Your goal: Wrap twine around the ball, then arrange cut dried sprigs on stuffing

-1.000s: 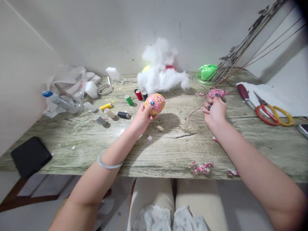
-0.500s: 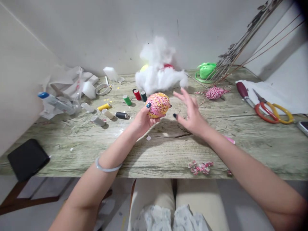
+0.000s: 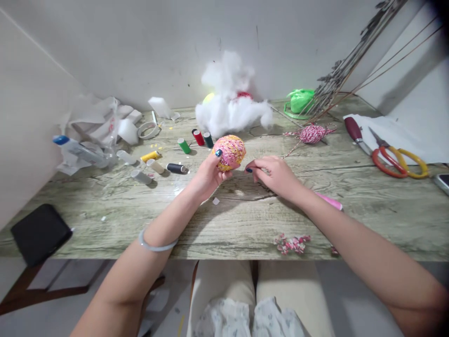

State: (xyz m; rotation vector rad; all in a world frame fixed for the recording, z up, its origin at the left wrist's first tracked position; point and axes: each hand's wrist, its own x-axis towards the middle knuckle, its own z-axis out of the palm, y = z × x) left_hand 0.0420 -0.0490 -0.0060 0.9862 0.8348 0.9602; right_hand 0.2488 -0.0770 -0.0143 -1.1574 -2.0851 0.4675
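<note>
My left hand [image 3: 211,174] is wrapped round the lower left of a ball of yarn [image 3: 231,152], wound in pink, yellow and white, with the thumb pressed on its side. Just right of the ball, my right hand [image 3: 271,174] is closed in a pinch above the table. A strand runs from the red-and-white yarn bundle [image 3: 313,134] to behind the right hand; the pinched part is barely visible. A pink spool-like item [image 3: 329,201] lies by the right forearm. Nearer the front edge sits a small pink-and-white tangle [image 3: 292,243].
Several thread spools, one of them green [image 3: 184,145], lie left of the ball. White stuffing [image 3: 231,114] is heaped against the wall. Scissors [image 3: 398,161] and a dark-red-handled tool [image 3: 354,131] lie right, near dried stems [image 3: 338,75]. A black case [image 3: 41,234] is at front left.
My right hand has moved slightly down and left, and its spread fingers have closed into a pinch. My left hand still holds the yarn ball, slightly turned.
</note>
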